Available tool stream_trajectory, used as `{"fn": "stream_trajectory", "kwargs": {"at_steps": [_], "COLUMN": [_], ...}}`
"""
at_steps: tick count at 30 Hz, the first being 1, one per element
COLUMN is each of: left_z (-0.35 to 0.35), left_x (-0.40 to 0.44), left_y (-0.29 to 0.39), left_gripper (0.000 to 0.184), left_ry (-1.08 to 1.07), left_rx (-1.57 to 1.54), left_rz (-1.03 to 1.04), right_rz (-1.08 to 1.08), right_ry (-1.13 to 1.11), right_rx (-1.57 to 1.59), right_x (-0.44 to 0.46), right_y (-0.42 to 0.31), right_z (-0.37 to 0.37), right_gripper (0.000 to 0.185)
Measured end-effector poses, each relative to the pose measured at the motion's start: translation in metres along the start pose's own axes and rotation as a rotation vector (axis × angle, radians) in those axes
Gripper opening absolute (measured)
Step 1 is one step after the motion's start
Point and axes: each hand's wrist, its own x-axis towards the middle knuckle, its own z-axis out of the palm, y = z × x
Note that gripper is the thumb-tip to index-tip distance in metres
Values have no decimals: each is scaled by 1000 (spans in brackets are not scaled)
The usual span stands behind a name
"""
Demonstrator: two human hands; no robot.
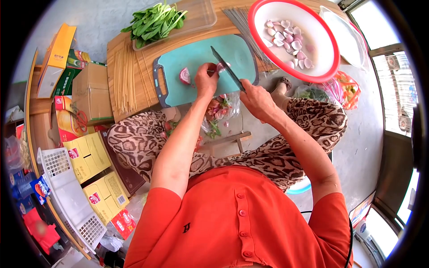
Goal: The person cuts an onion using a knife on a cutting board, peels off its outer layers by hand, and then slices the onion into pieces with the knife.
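A teal cutting board [196, 56] with a dark handle lies on the wooden table. My right hand [258, 100] is closed round the handle of a knife [226, 67], whose blade points up and left over the board. Beside the blade, my left hand [207, 80] pinches a piece of red onion [222, 67]. Another cut onion piece [184, 75] rests on the board left of my left hand. At the upper right, a white basin [277, 56] with a red rim holds several onion pieces [295, 42].
Leafy greens [156, 22] lie in a clear tray [203, 13] at the table's back. Thin wooden sticks [125, 80] are at the left, grey ones [246, 29] near the basin. Below the board are onion scraps [218, 108]; cardboard boxes [94, 89] stand at the left.
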Motion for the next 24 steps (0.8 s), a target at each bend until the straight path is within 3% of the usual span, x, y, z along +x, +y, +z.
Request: {"fn": "stream_trajectory", "kwargs": {"at_steps": [9,24], "left_z": [2,1], "left_x": [-1,2], "left_y": [-1,-5], "left_gripper": [16,18], "left_ry": [47,-2], "left_rx": [-23,-16], "left_rz": [80,33], "right_rz": [42,45], "right_ry": [-33,-10], "right_rx": [40,10], "right_x": [0,7], "right_y": [-7,-7], "right_z": [-3,4], "right_gripper": [33,33]}}
